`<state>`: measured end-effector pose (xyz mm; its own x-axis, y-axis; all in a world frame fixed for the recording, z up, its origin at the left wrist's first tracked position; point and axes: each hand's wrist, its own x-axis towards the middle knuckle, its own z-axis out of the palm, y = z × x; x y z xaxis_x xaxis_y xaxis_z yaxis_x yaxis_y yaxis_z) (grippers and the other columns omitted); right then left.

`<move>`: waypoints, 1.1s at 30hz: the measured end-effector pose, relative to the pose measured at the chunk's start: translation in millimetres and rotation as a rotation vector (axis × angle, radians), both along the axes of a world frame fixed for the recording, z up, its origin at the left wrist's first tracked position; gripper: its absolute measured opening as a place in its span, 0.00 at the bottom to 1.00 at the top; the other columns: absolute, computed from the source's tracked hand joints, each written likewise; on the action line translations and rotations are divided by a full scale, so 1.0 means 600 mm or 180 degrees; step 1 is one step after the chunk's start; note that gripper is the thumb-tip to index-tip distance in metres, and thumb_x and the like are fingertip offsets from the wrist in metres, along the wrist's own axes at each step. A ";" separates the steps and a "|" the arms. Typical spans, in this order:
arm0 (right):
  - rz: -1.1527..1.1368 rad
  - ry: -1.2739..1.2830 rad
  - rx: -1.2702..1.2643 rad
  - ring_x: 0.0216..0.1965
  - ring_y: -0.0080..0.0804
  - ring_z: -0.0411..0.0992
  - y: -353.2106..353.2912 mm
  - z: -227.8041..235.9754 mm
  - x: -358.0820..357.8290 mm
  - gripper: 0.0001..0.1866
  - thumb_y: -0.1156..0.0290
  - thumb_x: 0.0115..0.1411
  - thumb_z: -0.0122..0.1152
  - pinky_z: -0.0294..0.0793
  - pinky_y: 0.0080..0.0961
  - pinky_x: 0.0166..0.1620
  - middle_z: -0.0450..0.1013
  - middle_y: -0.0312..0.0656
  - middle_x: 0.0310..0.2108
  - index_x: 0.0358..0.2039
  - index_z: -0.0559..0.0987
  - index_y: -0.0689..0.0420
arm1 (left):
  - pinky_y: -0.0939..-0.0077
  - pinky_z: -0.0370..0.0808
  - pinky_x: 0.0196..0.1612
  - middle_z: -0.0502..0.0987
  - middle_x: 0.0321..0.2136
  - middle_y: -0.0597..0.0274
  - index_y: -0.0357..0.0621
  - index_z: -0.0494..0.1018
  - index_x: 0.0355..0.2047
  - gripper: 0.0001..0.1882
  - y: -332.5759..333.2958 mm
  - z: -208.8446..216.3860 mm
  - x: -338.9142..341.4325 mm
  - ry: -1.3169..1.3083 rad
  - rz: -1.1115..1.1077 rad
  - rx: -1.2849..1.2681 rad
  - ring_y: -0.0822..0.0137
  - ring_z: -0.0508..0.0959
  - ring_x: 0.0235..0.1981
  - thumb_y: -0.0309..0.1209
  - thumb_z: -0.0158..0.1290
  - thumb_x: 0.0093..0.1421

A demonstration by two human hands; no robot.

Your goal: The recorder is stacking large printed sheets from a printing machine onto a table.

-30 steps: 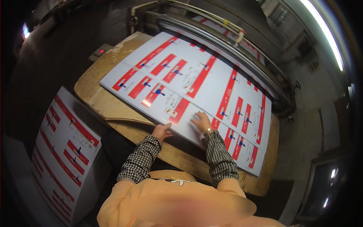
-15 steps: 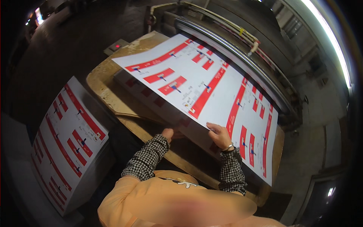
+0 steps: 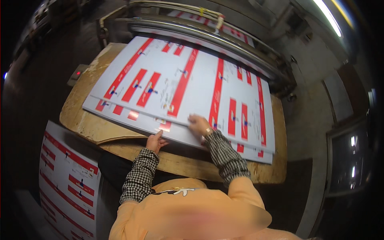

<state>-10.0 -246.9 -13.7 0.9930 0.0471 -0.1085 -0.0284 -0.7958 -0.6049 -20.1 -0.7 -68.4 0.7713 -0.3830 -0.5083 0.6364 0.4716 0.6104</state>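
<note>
A large white printed sheet [image 3: 132,88] with red bars and blue marks lies in front of a roller, its near edge set back from that of another printed sheet [image 3: 120,111] beneath it. My right hand [image 3: 199,125], slightly blurred, grips the near edge of the upper sheet. To its left, my left hand [image 3: 156,141] is at the lower sheet's near edge. Its thumb rests over that edge and its fingers stretch out apart in front of it, with nothing seen in its grasp.
A worn wooden table [image 3: 86,120] with rounded corners carries the sheets. A metal roller [image 3: 200,36] spans its far side, with a pale pipe frame [image 3: 176,5] above it. At my left stands a stack of similar printed sheets [image 3: 72,180]. A small switch box [image 3: 78,74] glows red.
The upper sheet has come down nearly flat over the lower one, its near edge lowered by my right hand. My left hand has come out from under it to the lower edge. The view has turned.
</note>
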 end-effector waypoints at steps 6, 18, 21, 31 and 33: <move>0.0559 0.0215 -0.0642 0.58 0.50 0.49 0.052 -0.014 0.008 0.42 0.49 0.38 0.64 0.51 0.48 0.56 0.56 0.50 0.55 0.52 0.63 0.56 | 0.61 0.72 0.42 0.72 0.39 0.50 0.33 0.63 0.44 0.18 0.012 0.015 -0.001 -0.0133 -0.0033 -0.0074 0.57 0.75 0.37 0.33 0.46 0.57; 0.0488 -0.0328 0.0374 0.29 0.45 0.71 0.027 0.097 -0.045 0.10 0.66 0.44 0.52 0.70 0.34 0.33 0.73 0.47 0.25 0.26 0.77 0.55 | 0.50 0.66 0.50 0.71 0.42 0.54 0.41 0.65 0.46 0.17 0.025 -0.025 -0.006 -0.0006 -0.0137 -0.0344 0.56 0.70 0.46 0.30 0.44 0.56; 0.0456 -0.0750 0.0466 0.28 0.45 0.71 0.030 0.104 -0.054 0.09 0.66 0.44 0.52 0.70 0.34 0.32 0.73 0.47 0.24 0.25 0.76 0.56 | 0.52 0.67 0.49 0.70 0.43 0.55 0.40 0.65 0.46 0.16 0.012 -0.015 -0.003 0.0076 0.0055 0.0024 0.57 0.72 0.43 0.33 0.38 0.59; 0.0718 0.0343 0.0421 0.48 0.41 0.66 0.027 0.031 -0.065 0.19 0.66 0.41 0.60 0.66 0.28 0.49 0.69 0.49 0.45 0.36 0.76 0.59 | 0.55 0.72 0.44 0.72 0.39 0.49 0.34 0.63 0.44 0.17 0.006 0.015 -0.004 -0.0134 -0.0092 -0.0213 0.54 0.74 0.41 0.34 0.41 0.59; 0.0522 0.0590 0.0367 0.45 0.41 0.68 0.025 0.036 -0.042 0.18 0.66 0.41 0.60 0.67 0.29 0.48 0.69 0.49 0.45 0.34 0.76 0.60 | 0.56 0.73 0.42 0.72 0.39 0.50 0.34 0.64 0.43 0.17 0.007 0.014 -0.004 -0.0126 -0.0084 -0.0141 0.55 0.74 0.40 0.34 0.42 0.59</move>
